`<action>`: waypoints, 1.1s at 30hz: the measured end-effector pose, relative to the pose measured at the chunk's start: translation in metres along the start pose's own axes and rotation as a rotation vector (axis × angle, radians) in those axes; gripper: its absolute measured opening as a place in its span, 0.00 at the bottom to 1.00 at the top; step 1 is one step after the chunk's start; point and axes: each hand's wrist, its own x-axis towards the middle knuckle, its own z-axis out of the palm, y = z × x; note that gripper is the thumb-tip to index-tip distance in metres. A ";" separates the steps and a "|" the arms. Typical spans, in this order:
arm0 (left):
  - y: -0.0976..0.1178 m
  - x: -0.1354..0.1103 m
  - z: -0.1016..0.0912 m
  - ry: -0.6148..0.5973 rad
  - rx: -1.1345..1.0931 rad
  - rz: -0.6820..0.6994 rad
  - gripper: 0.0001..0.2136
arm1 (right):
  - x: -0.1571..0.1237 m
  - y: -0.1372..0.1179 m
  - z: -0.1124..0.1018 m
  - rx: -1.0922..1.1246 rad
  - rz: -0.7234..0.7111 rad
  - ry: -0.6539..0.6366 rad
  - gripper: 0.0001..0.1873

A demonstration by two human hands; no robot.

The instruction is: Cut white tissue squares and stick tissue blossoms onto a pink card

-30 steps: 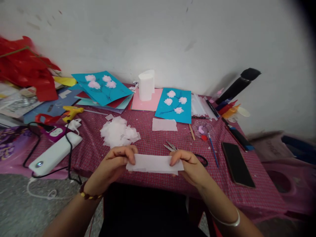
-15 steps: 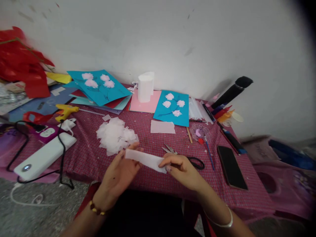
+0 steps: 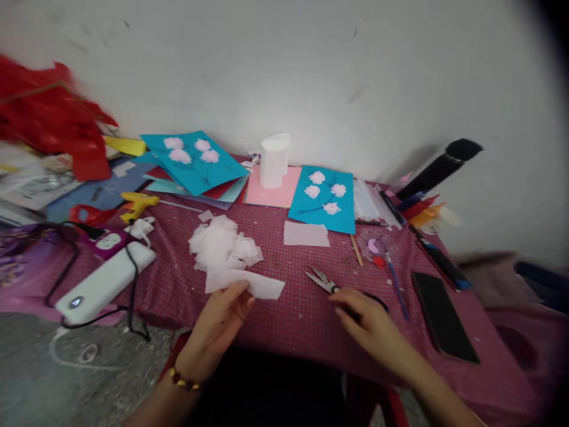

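Observation:
My left hand (image 3: pixel 217 329) pinches one end of a white tissue strip (image 3: pixel 249 283) and holds it just above the red checked tablecloth (image 3: pixel 288 320), beside a heap of white tissue pieces (image 3: pixel 222 244). My right hand (image 3: pixel 371 325) is down on the cloth to the right. Its fingers curl over the black handles of the scissors (image 3: pixel 324 280), whose blades point up and left. The scissors lie flat on the cloth.
A flat pink tissue sheet (image 3: pixel 306 233), a blue card with white flowers (image 3: pixel 324 198), a white roll (image 3: pixel 273 160), a paintbrush (image 3: pixel 395 277) and a black phone (image 3: pixel 444 317) lie around. On the left are a yellow glue gun (image 3: pixel 136 203), a white power bank (image 3: pixel 104 281) and cables.
My right hand let go of the tissue strip and moved right onto the scissors' handles. My left hand kept the strip and carried it left toward the tissue heap.

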 end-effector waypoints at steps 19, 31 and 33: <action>0.045 0.010 -0.031 0.081 -0.154 0.283 0.13 | -0.029 0.063 -0.016 0.108 0.320 -0.009 0.24; 0.041 0.004 0.022 0.049 -0.140 0.057 0.14 | -0.022 0.002 0.027 1.224 0.102 -0.443 0.38; 0.040 0.006 0.025 0.051 -0.124 0.040 0.14 | -0.018 0.001 0.033 1.354 0.053 -0.481 0.38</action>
